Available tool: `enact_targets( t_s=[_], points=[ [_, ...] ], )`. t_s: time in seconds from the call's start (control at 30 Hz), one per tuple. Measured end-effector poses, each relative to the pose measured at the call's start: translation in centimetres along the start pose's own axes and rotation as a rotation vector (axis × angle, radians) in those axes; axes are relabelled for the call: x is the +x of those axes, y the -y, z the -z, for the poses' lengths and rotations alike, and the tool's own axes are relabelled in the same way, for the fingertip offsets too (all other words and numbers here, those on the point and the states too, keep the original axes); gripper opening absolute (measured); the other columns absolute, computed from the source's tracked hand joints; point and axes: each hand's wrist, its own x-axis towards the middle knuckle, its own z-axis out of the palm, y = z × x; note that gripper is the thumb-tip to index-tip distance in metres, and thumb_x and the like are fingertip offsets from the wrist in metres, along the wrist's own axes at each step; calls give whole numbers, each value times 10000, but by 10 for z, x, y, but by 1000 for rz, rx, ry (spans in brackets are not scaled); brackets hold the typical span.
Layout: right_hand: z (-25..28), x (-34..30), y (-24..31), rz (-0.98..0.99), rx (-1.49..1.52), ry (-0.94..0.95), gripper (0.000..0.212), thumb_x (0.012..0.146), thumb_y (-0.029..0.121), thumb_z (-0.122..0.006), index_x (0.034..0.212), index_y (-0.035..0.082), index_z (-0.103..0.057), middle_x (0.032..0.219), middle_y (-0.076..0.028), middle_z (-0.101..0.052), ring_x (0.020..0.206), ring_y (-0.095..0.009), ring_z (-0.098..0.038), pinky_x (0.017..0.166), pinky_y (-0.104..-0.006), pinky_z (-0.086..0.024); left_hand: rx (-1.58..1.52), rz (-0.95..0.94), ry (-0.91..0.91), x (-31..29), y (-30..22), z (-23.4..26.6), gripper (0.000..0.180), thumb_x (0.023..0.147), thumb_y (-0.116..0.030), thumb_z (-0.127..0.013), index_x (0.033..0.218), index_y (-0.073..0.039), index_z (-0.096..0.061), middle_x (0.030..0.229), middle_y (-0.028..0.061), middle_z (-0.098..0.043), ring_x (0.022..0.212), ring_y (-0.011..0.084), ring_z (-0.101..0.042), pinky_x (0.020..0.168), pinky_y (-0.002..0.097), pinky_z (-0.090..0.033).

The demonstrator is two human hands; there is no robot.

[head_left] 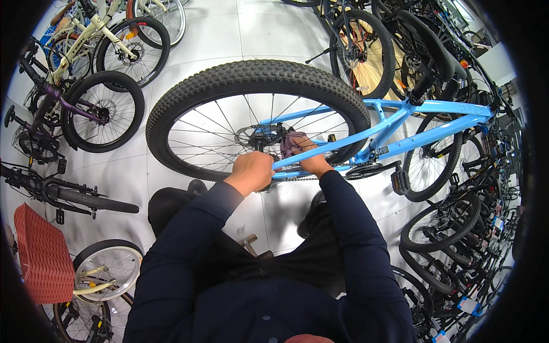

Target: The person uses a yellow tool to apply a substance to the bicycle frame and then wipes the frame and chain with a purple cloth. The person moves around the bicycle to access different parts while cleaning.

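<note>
A light-blue bicycle frame (342, 142) stands in front of me, its rear wheel (251, 71) with a black knobby tyre toward the left. My left hand (253, 172) is closed round the rear end of a blue stay, close to the wheel's hub; its fingertips are partly hidden. My right hand (314, 159) reaches past the same stay with a bunched purple-brown cloth (293, 143) in its fingers, held beside the spokes. The brake disc (246, 136) shows at the hub. Below my right hand run the chain and a crank with a black pedal (400, 182).
Parked bicycles line both sides, among them a purple one (51, 91) on the left. A red woven basket (44, 257) is at lower left. A small light-brown object (248, 243) lies on the white tiled floor (214, 34) between my legs. The blue bicycle's black saddle (432, 43) is at upper right.
</note>
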Motion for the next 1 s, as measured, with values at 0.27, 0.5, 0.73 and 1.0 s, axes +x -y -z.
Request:
enact_targets(
  t_s=[0.27,0.5,0.73,1.0],
  points=[
    [27,-10,3,143,-137,95,222,951,112,-667,1145,5,-686,1184,-152,-683,1116,-336,-650,985,-398,-505,-3,-62,-62,1,10,-10,215,949,-320,-673,919,-115,-728,846,124,-715,868,361,-698,727,498,-542],
    [98,-34,54,-387,489,249,259,940,3,-631,1193,-24,-676,1055,-99,-728,1020,-188,-657,952,-344,-506,-31,-63,-95,-2,10,-15,185,919,-249,-699,989,-85,-746,891,133,-731,878,356,-713,759,473,-556],
    [154,-56,116,-451,769,187,185,1001,91,-624,1119,-38,-685,941,-4,-673,844,-83,-578,788,-265,-504,-93,-121,-218,-5,13,-29,126,866,-86,-632,959,-52,-710,887,150,-733,838,369,-724,723,486,-563],
    [131,-14,171,-84,113,-360,223,927,60,-684,1141,-3,-683,958,-111,-716,847,-237,-683,806,-316,-515,-77,-174,-276,-8,16,-36,163,872,-62,-582,982,-25,-697,904,179,-736,820,375,-729,720,484,-570]
  ],
)
